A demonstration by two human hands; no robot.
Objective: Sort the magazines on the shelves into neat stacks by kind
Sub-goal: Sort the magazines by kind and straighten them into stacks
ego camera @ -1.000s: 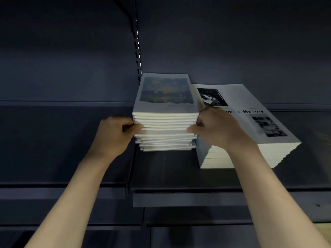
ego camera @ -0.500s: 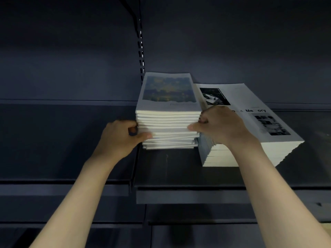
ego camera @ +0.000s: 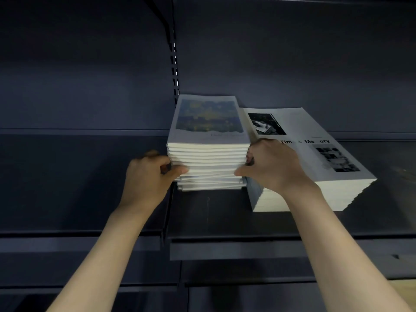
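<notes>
A stack of magazines with a blue-and-yellow painted cover point(ego camera: 208, 122) stands on the dark shelf point(ego camera: 225, 215), its lower copies slightly askew. My left hand point(ego camera: 149, 176) grips the stack's left side, thumb on the front edges. My right hand point(ego camera: 272, 165) grips its right side in the same way. Right beside it, touching, lies a second stack of white magazines with black-and-white photos and the title "Time & Memory" point(ego camera: 315, 158), turned at an angle; my right hand covers part of its cover.
The slotted upright post point(ego camera: 175, 70) rises behind the painted stack. A second shelf panel point(ego camera: 78, 188) lies to the left, with a gap between the panels. Lower shelves point(ego camera: 247, 271) sit below the front lip. The shelf back wall is dark.
Both hands stay on the sides of the painted stack. The left thumb has slid a little further along the front edges, and the upper copies look more squared up.
</notes>
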